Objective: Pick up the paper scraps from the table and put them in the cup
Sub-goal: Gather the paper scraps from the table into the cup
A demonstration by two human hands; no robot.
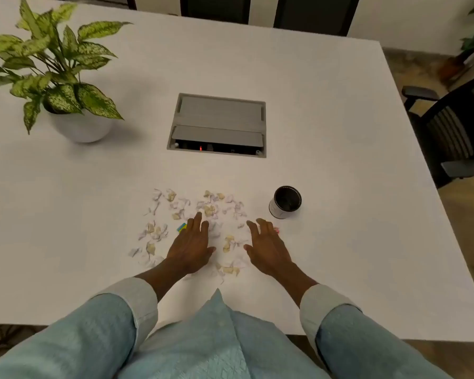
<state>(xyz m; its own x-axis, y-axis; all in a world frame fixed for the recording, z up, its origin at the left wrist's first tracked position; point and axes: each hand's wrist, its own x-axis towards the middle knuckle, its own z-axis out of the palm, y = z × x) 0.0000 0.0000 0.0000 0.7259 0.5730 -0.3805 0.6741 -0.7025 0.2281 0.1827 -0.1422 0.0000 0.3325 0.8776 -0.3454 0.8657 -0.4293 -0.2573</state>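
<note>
White table with a recessed grey hatch and a potted plant at far left. Paper scraps, small, crumpled, white and cream, lie scattered in a loose patch near the front edge. The cup stands upright just right of the patch, presumably for a short carry; its dark inside cannot be read. Left hand and right hand are spread palm-down among the scraps, fingers straight, grasping nothing, probably to rake them together.
</note>
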